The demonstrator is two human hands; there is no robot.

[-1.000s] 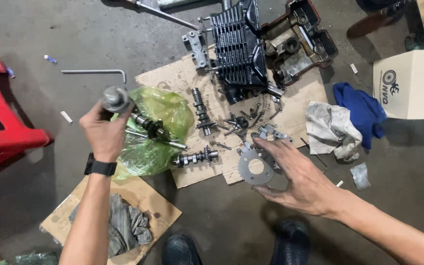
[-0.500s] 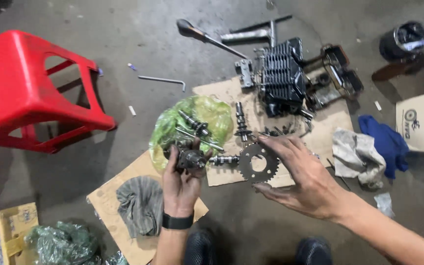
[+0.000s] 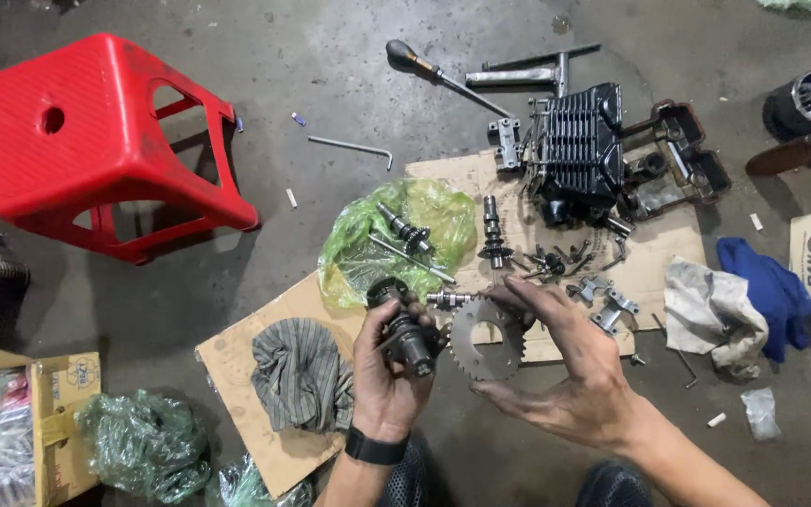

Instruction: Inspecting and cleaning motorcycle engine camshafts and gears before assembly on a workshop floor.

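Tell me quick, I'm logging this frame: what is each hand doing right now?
Left hand: closed around a dark metal shaft.
Right hand: fingers spread, holding the toothed sprocket at its edge.

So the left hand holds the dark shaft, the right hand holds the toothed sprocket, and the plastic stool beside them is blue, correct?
Not quite: the head view shows the stool is red, not blue. The rest stands: the left hand holds the dark shaft, and the right hand holds the toothed sprocket.

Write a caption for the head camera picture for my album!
Left hand grips a geared shaft; right hand holds a toothed sprocket over cardboard.
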